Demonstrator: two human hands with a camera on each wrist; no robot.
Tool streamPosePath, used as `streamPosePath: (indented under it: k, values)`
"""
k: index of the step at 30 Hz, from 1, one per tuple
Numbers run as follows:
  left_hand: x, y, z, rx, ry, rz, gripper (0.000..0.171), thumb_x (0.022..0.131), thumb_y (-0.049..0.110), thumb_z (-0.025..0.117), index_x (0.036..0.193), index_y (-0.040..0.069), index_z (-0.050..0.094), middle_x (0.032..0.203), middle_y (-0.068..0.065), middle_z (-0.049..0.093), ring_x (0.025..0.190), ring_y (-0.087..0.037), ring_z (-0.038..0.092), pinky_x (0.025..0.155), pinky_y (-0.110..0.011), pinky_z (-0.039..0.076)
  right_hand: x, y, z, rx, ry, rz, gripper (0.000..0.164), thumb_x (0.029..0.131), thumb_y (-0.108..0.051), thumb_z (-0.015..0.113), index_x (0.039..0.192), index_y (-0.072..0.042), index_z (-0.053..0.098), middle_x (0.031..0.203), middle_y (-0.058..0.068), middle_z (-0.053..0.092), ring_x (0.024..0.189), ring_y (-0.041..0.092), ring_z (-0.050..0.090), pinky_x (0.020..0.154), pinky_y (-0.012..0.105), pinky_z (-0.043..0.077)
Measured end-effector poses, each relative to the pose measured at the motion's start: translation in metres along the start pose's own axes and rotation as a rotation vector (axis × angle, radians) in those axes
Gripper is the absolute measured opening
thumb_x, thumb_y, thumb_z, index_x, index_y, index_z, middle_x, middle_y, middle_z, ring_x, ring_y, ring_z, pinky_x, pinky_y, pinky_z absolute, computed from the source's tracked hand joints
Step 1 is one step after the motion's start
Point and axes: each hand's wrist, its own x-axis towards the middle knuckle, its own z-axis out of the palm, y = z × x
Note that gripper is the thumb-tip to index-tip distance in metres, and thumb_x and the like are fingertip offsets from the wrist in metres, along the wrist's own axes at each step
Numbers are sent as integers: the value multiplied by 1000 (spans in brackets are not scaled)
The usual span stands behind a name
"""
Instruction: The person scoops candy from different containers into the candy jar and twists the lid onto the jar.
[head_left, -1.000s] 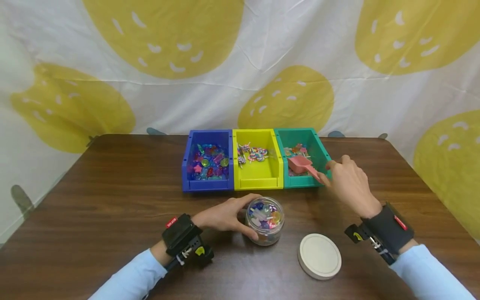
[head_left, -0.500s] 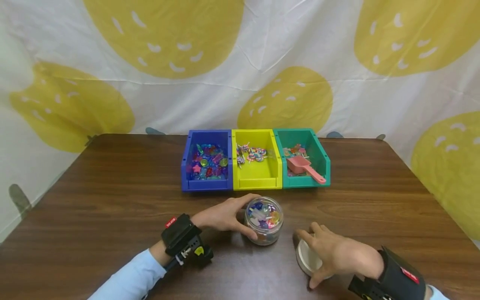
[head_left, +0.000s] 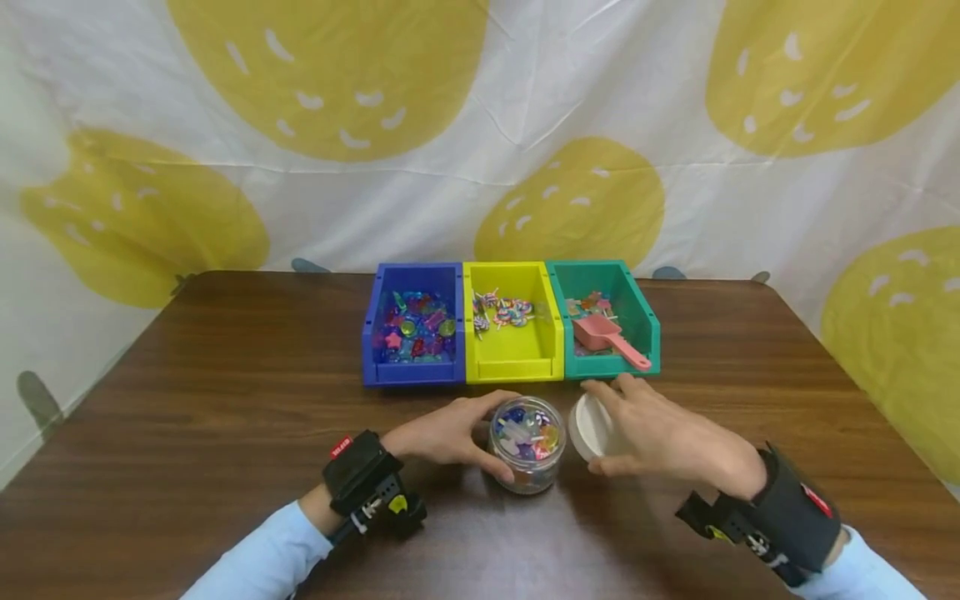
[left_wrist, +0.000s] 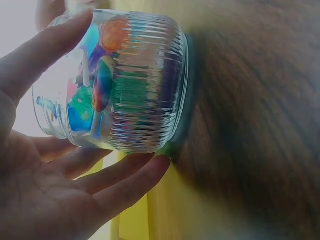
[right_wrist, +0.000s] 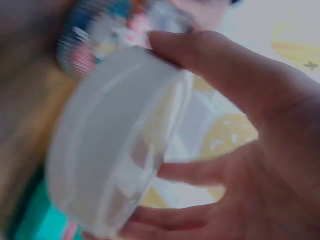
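A clear glass jar [head_left: 527,446] filled with colourful charms stands upright on the table. My left hand [head_left: 450,429] holds it from the left, thumb on the near side and fingers on the far side; its ribbed wall shows in the left wrist view, against the thumb [left_wrist: 55,47]. Just right of the jar, my right hand [head_left: 667,437] grips a white round lid [head_left: 592,427] by its rim. The lid is tilted, raised off the table and apart from the jar. In the right wrist view the lid [right_wrist: 105,135] looks blurred, between thumb and fingers.
Behind the jar stand three joined bins: blue [head_left: 414,372], yellow [head_left: 514,369] and green [head_left: 645,325]. Charms lie in the blue and green ones, small lollipop charms in the yellow. A pink scoop [head_left: 600,331] rests in the green bin. A patterned cloth [head_left: 420,208] hangs behind the table.
My right hand left the pink scoop in the green bin, took the lid from the table and brought it up beside the jar. My left hand stays at the jar.
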Motion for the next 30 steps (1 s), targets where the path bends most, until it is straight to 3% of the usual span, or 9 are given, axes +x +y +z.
streamPosePath:
  k: [2,5,10,14,23,26,30]
  values:
    - [0,0,-1,-2,-4,6,79,72,28,74,135,9,31,124,-5,51,115,-17,46,97,-33,38,6,-3,-7,-16,91,-84,78,65,-34,77,121,7,42,104,17,49,88,26,47,67,33,48]
    - [1,0,-3,0,-12,8,78,73,27,73,135,7,30,126,-7,50,116,-20,46,97,-35,38,17,-10,-9,-21,141,-206,74,65,-31,76,119,7,43,105,15,51,92,25,47,71,33,47]
    - [3,0,-4,-17,-19,6,79,72,26,74,136,7,30,129,-8,47,117,-20,44,98,-34,38,33,-20,-4,-13,57,-287,72,66,-33,75,122,1,46,108,14,49,92,22,46,68,27,48]
    - [4,0,-4,-25,-16,25,82,71,21,75,137,7,28,130,-8,45,118,-20,43,98,-33,38,42,-26,1,-1,9,-301,73,66,-35,75,124,-1,45,107,12,48,91,20,46,70,26,48]
    - [3,-3,-1,-32,-25,39,83,71,19,75,137,8,26,131,-9,44,118,-19,43,99,-34,36,48,-31,11,-7,-15,-298,71,64,-35,76,120,-2,47,99,9,47,87,20,47,68,26,47]
    - [3,-2,0,-18,-25,32,83,71,20,75,137,8,27,130,-8,45,117,-19,44,100,-35,35,47,-32,15,-18,19,-279,71,63,-38,76,118,-1,48,96,9,47,85,19,47,65,25,47]
    - [3,-2,-1,1,-26,19,81,71,21,75,136,7,30,129,-8,47,117,-19,45,99,-35,36,44,-32,24,-61,127,-240,74,60,-46,76,114,-2,50,92,8,47,81,18,46,58,25,47]
